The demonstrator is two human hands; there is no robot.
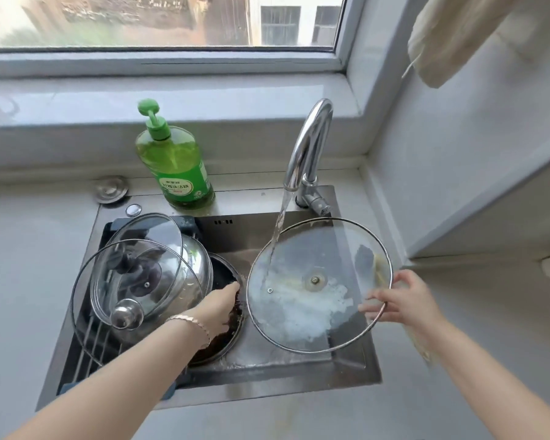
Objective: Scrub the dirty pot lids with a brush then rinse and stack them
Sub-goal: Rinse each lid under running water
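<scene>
- At centre right of the frame, over the sink (356, 366), the large glass lid (302, 312) is held tilted. Its underside, with the centre screw, faces the camera, and its upper rim sits just below the tap (308, 147).
- The right hand (405, 300) is at the lid's right rim, clamped on the steel band, with the fingertips lying across the near face of the glass.
- The water stream (278, 227) falls from the spout onto the upper left portion of the lid. White residue covers its lower centre.
- Just left of the lid, the left hand (226, 304) reaches down into the basin onto a dark round item (219, 347). The fingertips are hidden, so whether it grips cannot be determined.
- At left of the frame, the stacked lids (146, 274) lean on a rack (83, 360), well apart from both hands; the nearest knob points toward the camera.
- The detergent bottle (175, 163) stands upright behind the basin.
</scene>
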